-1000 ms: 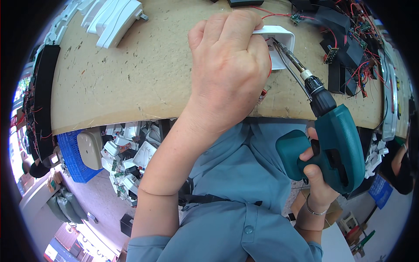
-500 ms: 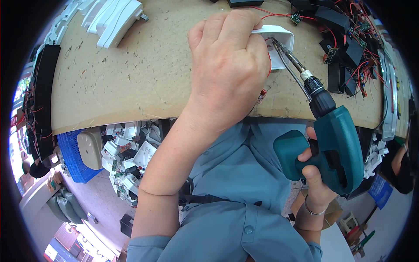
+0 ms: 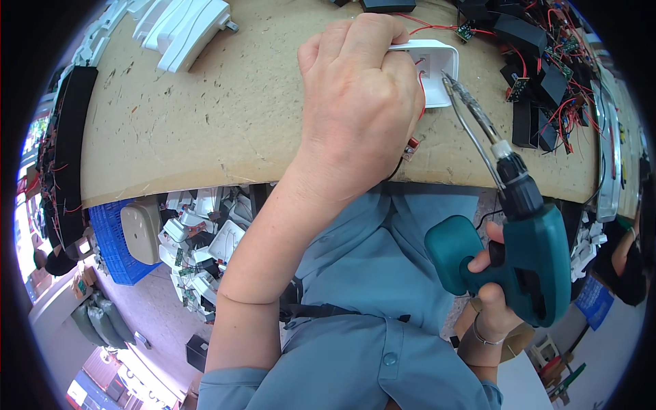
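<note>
My left hand (image 3: 362, 102) is closed on a white plastic housing (image 3: 434, 94), whose open side faces right. Thin red wires run to points inside it. Beneath the same hand, a small circuit board with a red part (image 3: 411, 148) shows at its edge. My right hand (image 3: 497, 311) grips the handle of a teal soldering gun (image 3: 550, 263), index finger at its trigger. The gun's metal tip, with a thin feed tube beside it, points up-left into the housing's mouth, apart from the wire ends. My left fingertips are hidden behind the hand.
White plug-in adapter housings (image 3: 188, 37) lie at the table's far left. Black cases (image 3: 523, 123) with red wires and green boards crowd the right. Below the table's front edge, left, are a blue crate (image 3: 119, 246) and a heap of white housings (image 3: 198, 263).
The soldering gun has drawn back down and to the right, so its tip has left the wire ends inside the housing. My left hand and the housing have hardly moved.
</note>
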